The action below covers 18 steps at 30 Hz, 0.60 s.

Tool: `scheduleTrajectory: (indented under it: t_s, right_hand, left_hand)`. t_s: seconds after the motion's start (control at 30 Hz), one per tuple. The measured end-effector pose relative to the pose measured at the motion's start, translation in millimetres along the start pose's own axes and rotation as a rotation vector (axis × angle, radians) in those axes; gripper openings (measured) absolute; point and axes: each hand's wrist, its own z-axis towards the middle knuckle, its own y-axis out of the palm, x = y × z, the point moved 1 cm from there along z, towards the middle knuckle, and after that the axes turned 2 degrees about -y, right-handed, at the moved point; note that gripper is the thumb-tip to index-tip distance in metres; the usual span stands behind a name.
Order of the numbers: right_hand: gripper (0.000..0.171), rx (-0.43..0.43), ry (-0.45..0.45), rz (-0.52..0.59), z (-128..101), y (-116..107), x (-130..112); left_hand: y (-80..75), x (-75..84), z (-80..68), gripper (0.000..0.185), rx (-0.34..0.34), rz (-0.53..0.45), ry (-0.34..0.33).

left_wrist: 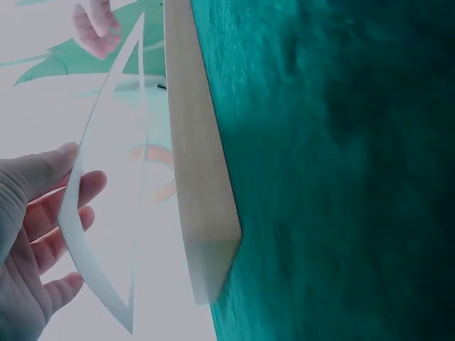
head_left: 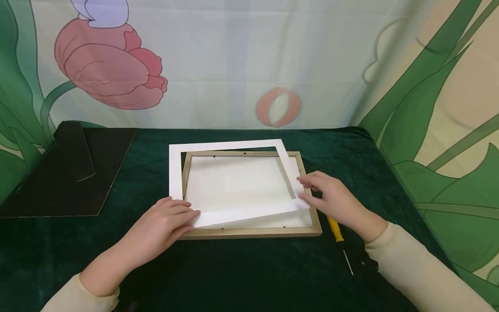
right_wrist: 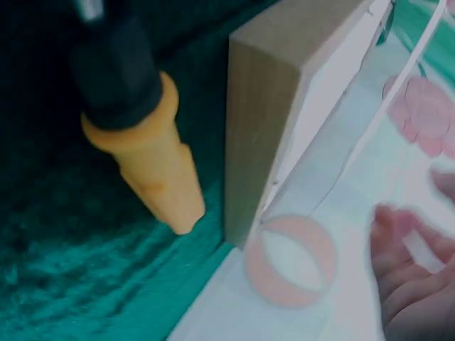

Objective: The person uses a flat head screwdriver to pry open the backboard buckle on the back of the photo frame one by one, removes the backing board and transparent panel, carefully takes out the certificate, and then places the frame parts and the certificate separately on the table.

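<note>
A white picture mat (head_left: 175, 173) with a rectangular opening is held tilted above a wooden picture frame (head_left: 249, 234) lying on the dark green cloth. White sheet (head_left: 234, 182) fills the frame's inside. My left hand (head_left: 167, 221) pinches the mat near its front left corner, thumb on one face and fingers on the other, as the left wrist view shows. By the mat's right side is my right hand (head_left: 331, 195), its fingers loosely bent; in the left wrist view it appears apart from the mat.
A screwdriver (head_left: 335, 229) with a yellow handle lies right of the frame. At the left rests a black backing board (head_left: 105, 186) with a stand leg (head_left: 76, 151). Printed curtains rise behind and at the right of the green cloth (head_left: 249, 277).
</note>
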Motion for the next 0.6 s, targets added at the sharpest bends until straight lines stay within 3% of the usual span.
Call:
scheduleTrajectory:
  t_s: [0.07, 0.2, 0.3, 0.4, 0.5, 0.6]
  right_hand:
    - [0.035, -0.003, 0.135, 0.068, 4, 1, 13]
    - [0.033, -0.152, 0.318, 0.101, 11, 13, 34]
    - [0.033, -0.217, 0.378, 0.085, 15, 23, 43]
    - [0.032, -0.227, 0.412, 0.077, 18, 29, 46]
    - [0.028, -0.238, 0.435, 0.068, 20, 32, 45]
    - [0.027, -0.243, 0.436, 0.051, 23, 33, 46]
  left_hand:
    - [-3.2, -3.5, -5.8, 0.036, 0.036, 0.001, -0.012]
    - [-8.1, -10.6, -18.1, 0.037, 0.102, 0.006, -0.064]
    - [-10.3, -14.1, -24.8, 0.055, 0.145, 0.020, -0.105]
    - [-11.6, -15.8, -28.8, 0.064, 0.169, 0.045, -0.126]
    - [-12.8, -16.8, -32.2, 0.063, 0.181, 0.061, -0.130]
    - [-14.5, -17.3, -35.6, 0.044, 0.181, 0.070, -0.162]
